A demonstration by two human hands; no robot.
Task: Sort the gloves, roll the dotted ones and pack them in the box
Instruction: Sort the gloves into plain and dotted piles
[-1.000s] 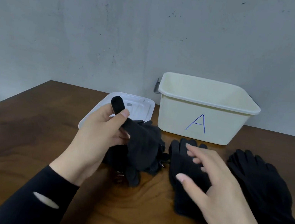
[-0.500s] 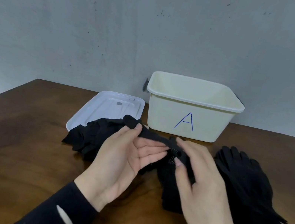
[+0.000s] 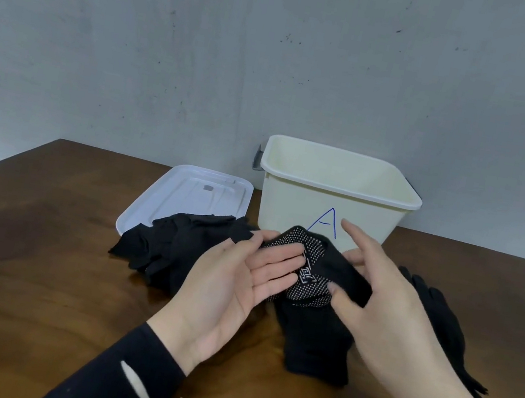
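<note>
a plain, bare room, more a makeshift work corner than a lived-in home. a dark wooden table [image 3: 17,262] is pushed right against a rough grey wall [image 3: 280,45], unpainted and flecked with small marks. a cream plastic box [image 3: 290,210] hand-lettered "a" in blue stands at the wall, its white lid [image 3: 192,194] flat beside it. what kind of building it is can't be told.

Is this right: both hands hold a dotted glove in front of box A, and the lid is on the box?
Not quite. The head view shows the lid off, lying flat on the table left of the box. The rest stands: left hand and right hand hold the dotted glove before it.
</note>
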